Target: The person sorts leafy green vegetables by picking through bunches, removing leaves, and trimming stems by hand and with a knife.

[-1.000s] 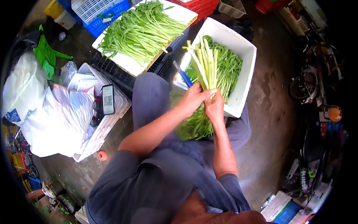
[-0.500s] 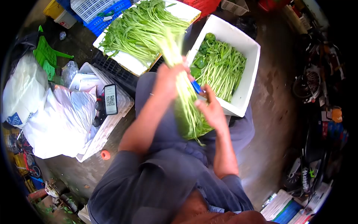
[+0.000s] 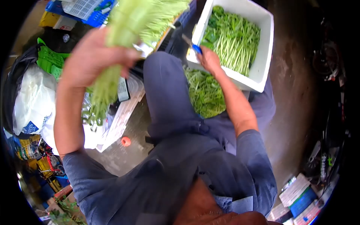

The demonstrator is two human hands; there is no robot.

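A thick bundle of long-stemmed leafy greens (image 3: 129, 26) is wrapped by my left hand (image 3: 101, 56), raised at the upper left and blurred. Its leaves hang down below the wrist. My right hand (image 3: 209, 60) closes on a small knife (image 3: 195, 48) with a blue handle, its blade pointing up-left beside the foam box. Inside that white foam box (image 3: 263, 69) lie more stemmed greens (image 3: 234, 43). A heap of leafy greens (image 3: 205, 93) sits between my legs, under the box's near edge. Part of another pile of greens (image 3: 168, 13) shows behind the raised bundle.
To the left are a white plastic bag (image 3: 35, 93), a green plastic item (image 3: 48, 60) and a white crate (image 3: 122, 122) with a phone (image 3: 123, 90) over it. A blue crate (image 3: 95, 17) stands farther back. An orange-red ring (image 3: 125, 141) lies on the floor.
My left hand has swung the bundle up and left, away from my lap. My right hand with the knife has separated from it and sits by the foam box. The heap between my legs now shows.
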